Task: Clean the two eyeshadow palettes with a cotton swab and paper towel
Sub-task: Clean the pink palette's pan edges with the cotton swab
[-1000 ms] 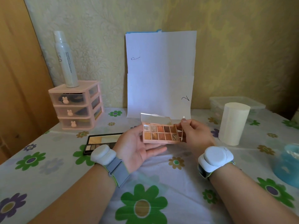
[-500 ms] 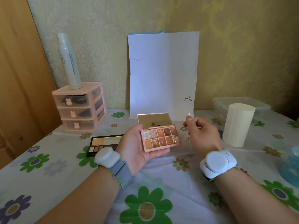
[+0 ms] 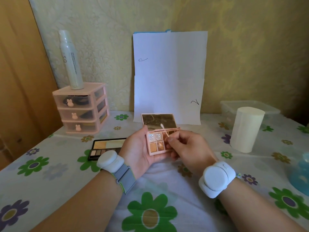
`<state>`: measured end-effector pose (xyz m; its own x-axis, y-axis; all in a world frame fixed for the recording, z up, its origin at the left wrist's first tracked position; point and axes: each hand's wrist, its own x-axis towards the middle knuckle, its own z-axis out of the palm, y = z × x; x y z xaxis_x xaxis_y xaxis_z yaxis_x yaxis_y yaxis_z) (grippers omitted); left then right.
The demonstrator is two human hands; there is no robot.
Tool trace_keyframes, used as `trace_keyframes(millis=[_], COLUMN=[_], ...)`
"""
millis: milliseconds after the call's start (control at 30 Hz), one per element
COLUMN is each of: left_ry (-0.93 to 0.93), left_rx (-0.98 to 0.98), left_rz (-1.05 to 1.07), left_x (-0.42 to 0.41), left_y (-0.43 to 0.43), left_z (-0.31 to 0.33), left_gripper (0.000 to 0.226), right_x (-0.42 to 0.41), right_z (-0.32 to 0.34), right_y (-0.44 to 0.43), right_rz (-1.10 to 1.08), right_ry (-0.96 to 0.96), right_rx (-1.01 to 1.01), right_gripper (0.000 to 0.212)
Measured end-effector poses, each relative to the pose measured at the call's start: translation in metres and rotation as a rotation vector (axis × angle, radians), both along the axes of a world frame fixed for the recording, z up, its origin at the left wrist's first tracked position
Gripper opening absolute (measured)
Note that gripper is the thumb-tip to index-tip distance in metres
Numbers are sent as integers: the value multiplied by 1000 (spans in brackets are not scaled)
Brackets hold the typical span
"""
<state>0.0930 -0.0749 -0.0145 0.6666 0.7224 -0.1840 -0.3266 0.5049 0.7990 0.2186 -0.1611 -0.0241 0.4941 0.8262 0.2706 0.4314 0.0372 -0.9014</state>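
My left hand (image 3: 137, 152) cradles a small pink eyeshadow palette (image 3: 155, 144), lid open and mirror tilted back, above the flowered tablecloth. My right hand (image 3: 187, 149) pinches a cotton swab (image 3: 164, 130) over the palette's right half and hides those pans. The swab's upper tip shows against the mirror; its lower end is hidden by my fingers. A second, black palette (image 3: 107, 147) lies open on the cloth to the left, partly behind my left wrist. A white paper towel roll (image 3: 245, 128) stands upright at the right.
A pink three-drawer organiser (image 3: 82, 108) with a white spray bottle (image 3: 71, 59) on top sits at the back left. White paper sheets (image 3: 168, 76) lean on the wall. A clear lidded box (image 3: 250, 108) is behind the roll; a blue container (image 3: 301, 174) sits at the right edge.
My right hand moved left from beside the palette to over it, bringing the swab onto the right-hand pans. The left hand kept the palette nearly still.
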Motion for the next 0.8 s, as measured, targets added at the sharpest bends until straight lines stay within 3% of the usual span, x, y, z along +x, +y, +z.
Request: trace_keyframes(millis=[300, 800], left_ry=[20, 27], left_rx=[-13, 3], left_rz=[35, 31], left_x=[3, 3], left_y=[1, 1], left_z=[2, -1], left_gripper=[61, 62], right_x=[-20, -19], right_z=[-5, -4], right_y=[0, 2], right_rz=[-110, -154], right_ry=[-298, -371], right_rx=[-46, -59], right_gripper=[16, 15])
